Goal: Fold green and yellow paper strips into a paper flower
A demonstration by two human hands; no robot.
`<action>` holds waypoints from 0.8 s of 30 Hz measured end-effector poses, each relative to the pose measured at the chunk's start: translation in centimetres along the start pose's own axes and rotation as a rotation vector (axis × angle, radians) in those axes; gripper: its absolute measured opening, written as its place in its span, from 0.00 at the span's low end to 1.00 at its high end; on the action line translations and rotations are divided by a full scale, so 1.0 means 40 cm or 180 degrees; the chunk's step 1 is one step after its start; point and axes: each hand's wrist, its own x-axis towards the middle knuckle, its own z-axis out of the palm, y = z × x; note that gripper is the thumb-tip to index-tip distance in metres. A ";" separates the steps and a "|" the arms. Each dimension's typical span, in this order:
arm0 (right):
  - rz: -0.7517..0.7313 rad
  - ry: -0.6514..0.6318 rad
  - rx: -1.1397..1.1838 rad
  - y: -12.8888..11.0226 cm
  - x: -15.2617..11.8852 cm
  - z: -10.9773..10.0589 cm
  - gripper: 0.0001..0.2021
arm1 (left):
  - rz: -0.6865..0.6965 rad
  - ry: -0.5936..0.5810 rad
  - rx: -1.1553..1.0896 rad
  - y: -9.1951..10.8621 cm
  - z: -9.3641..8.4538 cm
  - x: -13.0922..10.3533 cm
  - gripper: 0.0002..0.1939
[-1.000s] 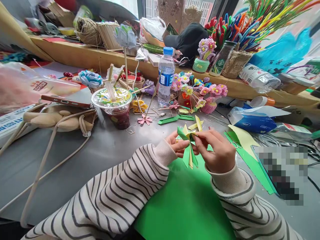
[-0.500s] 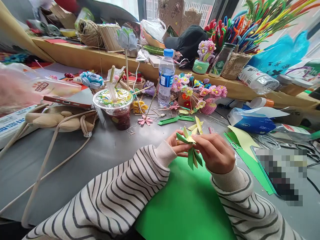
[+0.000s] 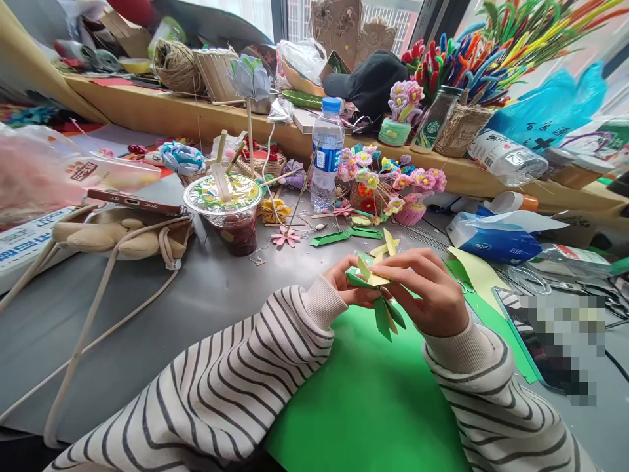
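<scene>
Between my hands is a folded paper flower (image 3: 382, 308) with yellow petals on top and green pointed pieces hanging below. My left hand (image 3: 341, 278) grips it from the left, its fingers partly hidden behind the paper. My right hand (image 3: 430, 292) pinches a yellow petal from the right, thumb and fingers bent over it. Beneath both hands lies a large green paper sheet (image 3: 368, 400). Just beyond them, loose yellow paper strips (image 3: 390, 242) and folded green strips (image 3: 330, 238) rest on the grey table (image 3: 216, 314).
A lidded drink cup (image 3: 236, 226) stands left of centre, with a water bottle (image 3: 327, 157) behind. At right lie a phone (image 3: 531, 341), scissors (image 3: 466, 286) and a blue tissue pack (image 3: 496, 239). A beige bag (image 3: 118, 236) sits at left. Craft flowers (image 3: 393, 177) crowd the back.
My right hand has shifted slightly right, its fingers now flatter over the yellow petals. The flower has tilted, and its green lower pieces have swung a little to the right.
</scene>
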 end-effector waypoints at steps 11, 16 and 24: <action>-0.0296 0.0282 -0.0763 -0.020 -0.039 0.012 0.17 | 0.0224 0.0387 0.0059 0.001 0.006 0.000 0.20; 0.0311 0.0102 -0.0298 0.011 -0.018 0.000 0.17 | 0.1235 0.0808 0.0576 0.017 -0.009 0.001 0.16; 0.2162 -0.0177 0.1756 -0.026 -0.013 0.035 0.09 | 0.1875 0.1046 0.1209 0.021 -0.003 -0.022 0.11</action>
